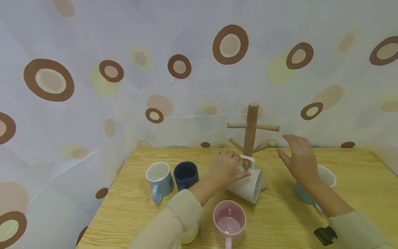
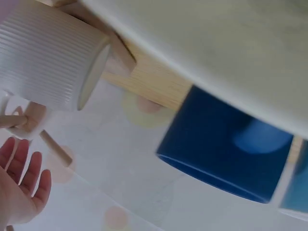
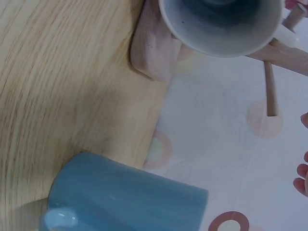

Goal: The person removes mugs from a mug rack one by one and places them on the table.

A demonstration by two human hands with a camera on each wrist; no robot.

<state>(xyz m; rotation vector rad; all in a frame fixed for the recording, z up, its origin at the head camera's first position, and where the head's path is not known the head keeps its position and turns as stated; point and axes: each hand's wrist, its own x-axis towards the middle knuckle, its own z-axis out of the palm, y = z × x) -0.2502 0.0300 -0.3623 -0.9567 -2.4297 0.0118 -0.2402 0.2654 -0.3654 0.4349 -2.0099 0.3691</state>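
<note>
A white ribbed mug hangs tilted by its handle on a low front peg of the wooden mug tree. My left hand is at the mug's left side, its thumb across the mug in the head view. In the left wrist view, the left fingers are spread near the handle and peg, not curled round them. To the right of the tree, my right hand is raised with nothing in it, thumb and fingers apart. It partly hides a blue-grey mug standing on the table.
A light blue mug and a navy mug stand at the left of the wooden table. Nearer me are a pink mug and a cream mug, the latter mostly under my left sleeve. A patterned cloth hangs behind.
</note>
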